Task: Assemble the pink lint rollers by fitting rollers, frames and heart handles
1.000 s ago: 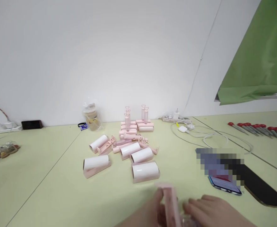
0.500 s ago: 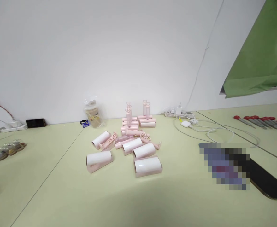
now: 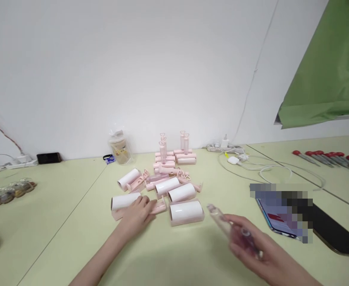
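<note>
From the lower left my left hand reaches in, fingers closed around a pink plastic lint-roller part on the table. Beside it lies a white roll in a clear pink cover, partly behind the hand. At the lower right my right hand holds a clear, pinkish plastic piece that sticks out toward the upper left; it is blurred and its exact kind cannot be told. Another white roll in a pink cover lies between the hands. Further white rolls and pink holders lie behind.
Upright pink rollers with heart-shaped tops stand near the wall. A bagged cup is left of them. Cables, a power strip, a phone and a black board lie right. Red-topped tools line the far right.
Both hands have come into view from below. My left hand is now among the rolls with a pink part, and my right hand holds a clear piece. The camera view has shifted slightly.
</note>
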`<state>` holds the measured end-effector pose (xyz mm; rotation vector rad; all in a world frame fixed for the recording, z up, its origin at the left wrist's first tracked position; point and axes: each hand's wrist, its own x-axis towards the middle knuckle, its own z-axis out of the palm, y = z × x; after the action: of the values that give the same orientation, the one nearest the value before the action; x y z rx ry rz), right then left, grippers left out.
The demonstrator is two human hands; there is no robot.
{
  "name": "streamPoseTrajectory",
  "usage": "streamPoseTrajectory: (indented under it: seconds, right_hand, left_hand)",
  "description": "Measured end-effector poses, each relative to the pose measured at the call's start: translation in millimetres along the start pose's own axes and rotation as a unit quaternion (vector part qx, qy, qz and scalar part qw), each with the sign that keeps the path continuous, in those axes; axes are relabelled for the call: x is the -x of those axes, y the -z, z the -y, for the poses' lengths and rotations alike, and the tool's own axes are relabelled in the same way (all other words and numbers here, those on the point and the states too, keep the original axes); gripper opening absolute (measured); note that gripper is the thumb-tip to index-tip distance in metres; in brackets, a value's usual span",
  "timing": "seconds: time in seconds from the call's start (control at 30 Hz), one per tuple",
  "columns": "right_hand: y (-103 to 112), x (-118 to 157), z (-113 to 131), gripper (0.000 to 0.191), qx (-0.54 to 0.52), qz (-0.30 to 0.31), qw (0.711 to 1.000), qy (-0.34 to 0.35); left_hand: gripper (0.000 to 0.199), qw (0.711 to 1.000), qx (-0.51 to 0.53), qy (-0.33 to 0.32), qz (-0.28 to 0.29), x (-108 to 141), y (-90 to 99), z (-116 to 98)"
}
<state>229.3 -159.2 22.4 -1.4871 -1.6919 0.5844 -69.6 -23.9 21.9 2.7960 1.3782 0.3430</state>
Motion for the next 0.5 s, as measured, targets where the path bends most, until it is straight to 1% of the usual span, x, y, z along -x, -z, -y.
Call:
streamPoseTrajectory:
  seconds: [0.07,0.13,0.17,0.2,0.23,0.27,0.3,0.33,0.37,0.4,0.43,0.47,0.5]
  right_hand:
    - [-10.3,-1.8,8.9,0.021,-0.005,0.047,0.999,0.000]
    - [-10.0,-4.4,14.4,0.014,0.045,0.088,0.995,0.026]
    - [-8.1,-5.9,17.2,0.012,0.084,0.109,0.989,0.057]
    - [-6.5,-7.4,20.5,0.011,0.125,0.130,0.978,0.105]
    - [-6.0,-9.0,24.4,0.009,0.163,0.145,0.961,0.169]
    - [-7.1,-10.4,29.0,0.009,0.198,0.156,0.937,0.241]
    - [-9.8,-11.8,33.8,0.007,0.227,0.159,0.909,0.311]
    - [-13.6,-13.0,38.6,0.004,0.253,0.152,0.883,0.365]
    - [-17.7,-14.0,42.8,0.005,0.271,0.140,0.860,0.410]
    - [-21.1,-14.9,46.2,0.009,0.277,0.126,0.841,0.448]
    - [-23.0,-15.6,48.5,0.014,0.271,0.114,0.830,0.474]
    - [-22.9,-16.1,49.8,0.016,0.241,0.099,0.838,0.480]
    - [-20.5,-16.6,50.1,0.017,0.198,0.082,0.859,0.464]
  left_hand:
    - [0.034,0.999,0.005,-0.011,-0.030,-10.7,-7.9,0.5]
    - [0.033,0.994,0.068,-0.008,-0.082,-10.5,-8.0,-6.6]
    - [0.032,0.986,0.134,0.006,-0.099,-7.9,-6.2,-14.2]
    - [0.034,0.969,0.226,0.026,-0.095,-4.5,-4.0,-24.6]
    - [0.039,0.939,0.331,0.060,-0.066,-1.0,-2.2,-37.7]
    - [0.046,0.886,0.455,0.091,0.023,2.3,-1.5,-52.8]
    - [0.059,0.803,0.569,0.111,0.136,5.0,-2.1,-68.9]
    - [0.071,0.709,0.649,0.121,0.247,7.3,-4.2,-85.1]
    - [0.077,0.630,0.694,0.112,0.331,9.0,-7.6,-100.0]
    - [0.078,0.588,0.723,0.103,0.348,10.3,-11.8,-112.7]
    - [0.079,0.557,0.747,0.093,0.350,11.3,-16.2,-122.5]
    - [0.081,0.539,0.768,0.079,0.338,12.0,-20.3,-128.8]
    - [0.081,0.530,0.782,0.065,0.323,12.6,-23.5,-131.9]
